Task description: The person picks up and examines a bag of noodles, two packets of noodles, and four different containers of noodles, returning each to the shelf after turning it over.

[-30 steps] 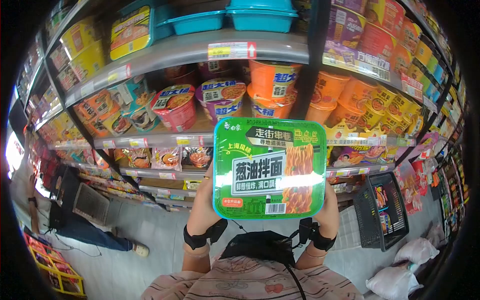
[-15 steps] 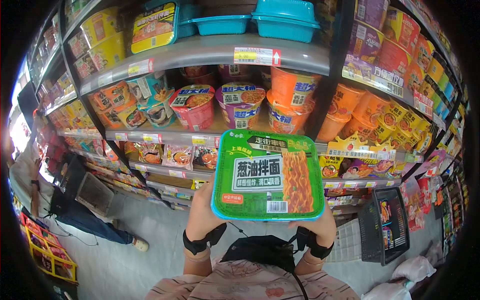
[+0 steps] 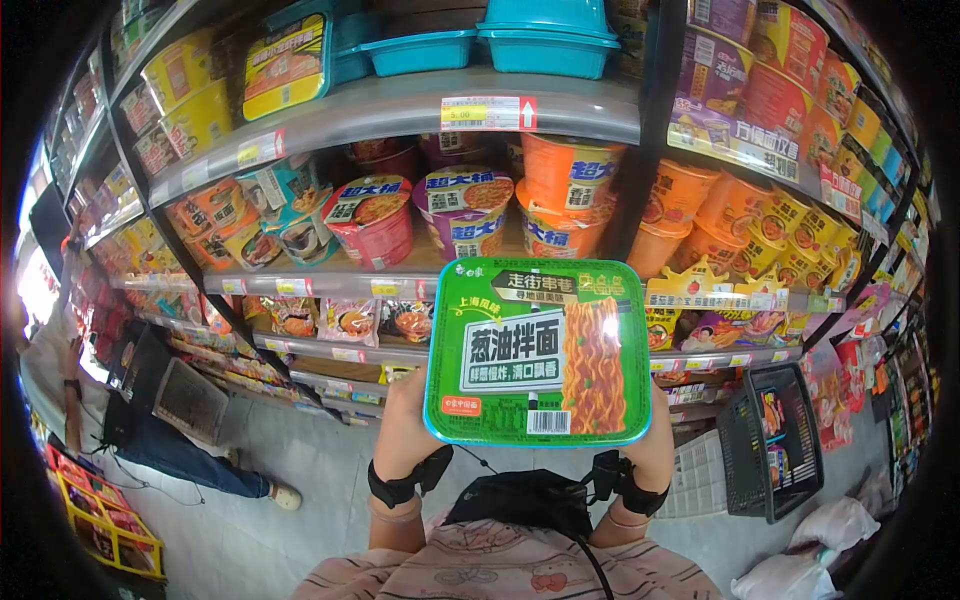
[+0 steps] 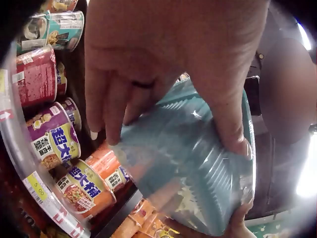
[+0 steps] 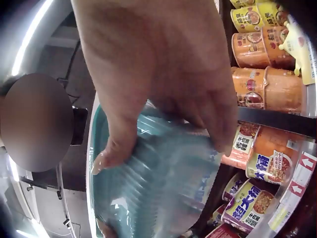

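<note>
A boxed noodle tray (image 3: pixel 510 405) with a green printed lid and a teal plastic base is held in front of the shelves, its lid facing up toward the head. My left hand (image 3: pixel 403 425) grips its left side, and my right hand (image 3: pixel 655 440) grips the right side. In the left wrist view, the thumb and fingers of the left hand (image 4: pixel 148 54) spread around the wrapped teal base (image 4: pixel 183 144). The right wrist view has the right hand (image 5: pixel 158 64) holding the same base (image 5: pixel 143 173), thumb near the rim. The lid hides most fingers in the head view.
Cup noodles (image 3: pixel 465 210) fill the middle shelf, with teal trays (image 3: pixel 550 50) above and bagged noodles (image 3: pixel 350 320) below. A black shopping basket (image 3: pixel 740 460) stands at right near white bags (image 3: pixel 790 575). Another person's leg (image 3: pixel 200 470) is at left, beside a yellow rack (image 3: pixel 105 520).
The noodle tray has come down slightly and tilted, and the bright glare across its lid is gone. The head view has shifted a little. Both hands keep their hold.
</note>
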Tool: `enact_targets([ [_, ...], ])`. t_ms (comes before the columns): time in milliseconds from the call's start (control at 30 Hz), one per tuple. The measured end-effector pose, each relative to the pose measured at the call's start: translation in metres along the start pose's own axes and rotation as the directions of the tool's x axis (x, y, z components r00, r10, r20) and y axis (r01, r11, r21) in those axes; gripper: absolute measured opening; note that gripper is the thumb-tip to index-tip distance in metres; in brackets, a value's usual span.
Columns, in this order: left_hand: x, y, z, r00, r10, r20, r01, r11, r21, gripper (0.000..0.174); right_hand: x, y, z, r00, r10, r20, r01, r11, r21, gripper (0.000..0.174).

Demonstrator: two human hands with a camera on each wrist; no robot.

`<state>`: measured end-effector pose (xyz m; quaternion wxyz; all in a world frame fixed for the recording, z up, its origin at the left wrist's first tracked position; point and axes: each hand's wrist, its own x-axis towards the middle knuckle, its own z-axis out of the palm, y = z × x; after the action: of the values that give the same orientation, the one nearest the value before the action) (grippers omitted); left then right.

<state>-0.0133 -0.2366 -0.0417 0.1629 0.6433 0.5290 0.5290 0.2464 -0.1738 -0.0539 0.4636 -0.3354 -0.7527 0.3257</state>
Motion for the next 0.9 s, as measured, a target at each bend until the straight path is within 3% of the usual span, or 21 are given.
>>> enact_targets([
  [167,-0.001,-0.007,0.007,1.0,-0.003,-0.007,0.003,0.999,-0.032,0.044,-0.004,-0.003,-0.001,0.998,0.061,-0.023,-0.06,0.997,0.044,0.053],
  [267,-0.008,-0.015,0.015,0.997,-0.069,-0.021,0.066,0.988,-0.139,0.059,-0.016,0.017,-0.005,0.985,0.165,0.057,-0.168,0.984,0.056,0.071],
  [367,-0.009,-0.012,0.021,0.989,-0.146,0.002,0.141,0.956,-0.256,0.074,-0.024,0.009,-0.016,0.982,0.087,0.169,-0.13,0.956,0.263,0.096],
  [400,-0.008,-0.011,0.021,0.988,-0.148,0.04,0.154,0.957,-0.246,0.077,-0.025,0.017,-0.021,0.965,-0.024,0.261,-0.092,0.901,0.423,0.104],
  [500,-0.007,-0.012,0.027,0.965,-0.214,0.152,0.249,0.93,-0.271,0.085,-0.031,0.023,-0.018,0.994,0.036,0.103,-0.079,0.889,0.451,0.091],
  [533,-0.006,-0.011,0.03,0.957,-0.224,0.186,0.27,0.92,-0.284,0.088,-0.03,0.02,-0.015,0.998,0.069,0.011,-0.065,0.871,0.487,0.075],
  [600,-0.008,-0.015,0.031,0.943,-0.187,0.275,0.255,0.937,-0.238,0.096,-0.024,0.003,-0.012,0.971,0.237,-0.015,-0.196,0.835,0.514,0.069],
  [633,-0.009,-0.023,0.027,0.936,-0.103,0.337,0.247,0.874,-0.419,0.097,-0.022,-0.002,-0.012,0.947,0.32,-0.025,-0.259,0.809,0.528,0.066],
  [733,-0.005,-0.028,0.023,0.917,0.176,0.359,0.23,0.501,-0.834,0.095,-0.022,-0.008,-0.015,0.983,0.184,-0.012,-0.157,0.868,0.47,0.066],
  [833,-0.001,-0.016,0.026,0.951,-0.142,0.273,0.281,0.76,-0.585,0.087,-0.019,-0.009,-0.014,0.991,0.135,0.013,-0.126,0.884,0.45,0.071],
  [900,0.001,-0.013,0.029,0.965,-0.105,0.242,0.229,0.789,-0.57,0.076,-0.02,-0.006,-0.012,0.991,0.134,0.014,-0.126,0.883,0.453,0.072],
])
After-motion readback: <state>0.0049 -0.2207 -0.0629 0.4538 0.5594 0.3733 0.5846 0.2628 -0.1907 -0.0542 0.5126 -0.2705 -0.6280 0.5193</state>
